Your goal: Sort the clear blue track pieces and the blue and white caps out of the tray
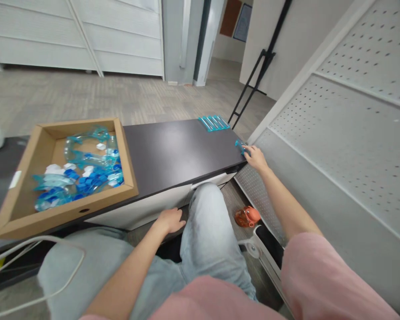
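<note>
My right hand reaches to the right edge of the dark table, its fingers closed on a small teal plastic piece. A row of several teal tubes lies at the far right corner of the table, beyond that hand. My left hand rests low between my knees, just under the table's front edge, with fingers curled and nothing visible in them. A cardboard tray on the left of the table holds clear plastic bags and many blue and white small parts.
A perforated grey panel wall runs along the right. An orange object lies on the floor by my right knee. A white cable loops at the lower left. A black stand leans behind the table.
</note>
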Available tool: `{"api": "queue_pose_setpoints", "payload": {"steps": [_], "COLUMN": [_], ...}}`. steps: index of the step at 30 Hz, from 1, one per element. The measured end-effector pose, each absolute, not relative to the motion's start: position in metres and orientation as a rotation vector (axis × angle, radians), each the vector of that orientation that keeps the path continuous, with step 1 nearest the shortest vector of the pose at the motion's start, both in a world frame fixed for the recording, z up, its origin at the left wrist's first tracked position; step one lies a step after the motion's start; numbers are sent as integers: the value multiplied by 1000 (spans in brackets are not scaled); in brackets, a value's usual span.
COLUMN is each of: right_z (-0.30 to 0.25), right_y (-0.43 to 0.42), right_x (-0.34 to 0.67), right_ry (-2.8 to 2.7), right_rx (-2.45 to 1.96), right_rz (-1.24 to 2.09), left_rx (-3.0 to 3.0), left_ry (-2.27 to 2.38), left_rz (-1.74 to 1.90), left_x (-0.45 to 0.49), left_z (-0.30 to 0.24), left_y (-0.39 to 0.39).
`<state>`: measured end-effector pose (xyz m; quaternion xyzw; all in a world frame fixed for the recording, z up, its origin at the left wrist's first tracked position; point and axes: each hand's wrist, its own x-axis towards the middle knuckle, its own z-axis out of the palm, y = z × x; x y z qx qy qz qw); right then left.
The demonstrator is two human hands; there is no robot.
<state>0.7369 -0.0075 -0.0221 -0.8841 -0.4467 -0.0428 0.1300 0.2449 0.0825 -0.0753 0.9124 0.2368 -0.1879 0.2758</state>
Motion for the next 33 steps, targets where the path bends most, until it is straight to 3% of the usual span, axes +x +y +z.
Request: {"api": "queue_pose_setpoints", "payload": {"steps": [9, 20, 26, 33], "right_z": [-13, 55, 18, -11], "right_y": [39, 204, 269, 290], "right_x": [710, 378, 265, 226], "right_ry": [-1322, -2455, -2535, -2601], "right_rx": [-2275, -1255, -1030, -974], "right_rz": [-528, 213, 439, 625], "left_rx": [2346, 2266, 2228, 2164], "left_ry": [716, 710, 764, 777], "left_rz": [-431, -451, -438, -416], "left_x": [242, 238, 237, 238], "left_z": [-73, -52, -51, -58], "left_y": [87, 98, 108, 115]}}
